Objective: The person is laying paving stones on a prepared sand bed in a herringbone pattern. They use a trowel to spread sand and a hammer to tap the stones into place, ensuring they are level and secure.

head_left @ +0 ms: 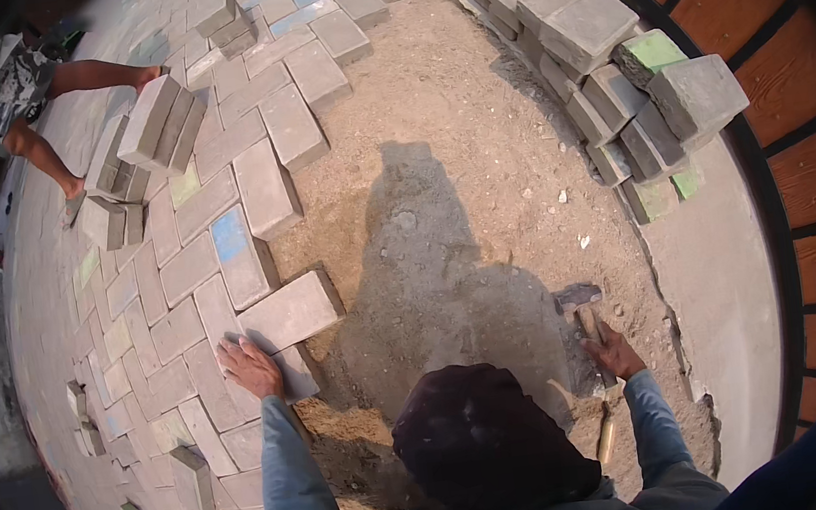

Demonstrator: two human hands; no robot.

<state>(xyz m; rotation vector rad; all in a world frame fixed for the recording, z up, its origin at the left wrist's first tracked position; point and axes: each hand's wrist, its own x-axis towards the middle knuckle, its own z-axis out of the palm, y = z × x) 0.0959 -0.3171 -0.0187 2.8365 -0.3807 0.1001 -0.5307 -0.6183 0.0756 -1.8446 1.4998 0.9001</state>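
Note:
My left hand rests palm down, fingers spread, on the laid grey paving blocks. Beside it a paver lies crosswise at the edge of the paving, with part of another paver just below. My right hand is closed around the short handle of a hammer, its head low over the sand. Close to that hand lies what looks like a trowel, with a dark flat blade and a wooden handle. A dark cloth-covered shape hides the ground between my arms.
Interlocked pavers cover the left side; bare sand spreads right of them. Loose blocks are stacked on the paving and along the right kerb, near a brown wooden gate. Another person's leg shows upper left.

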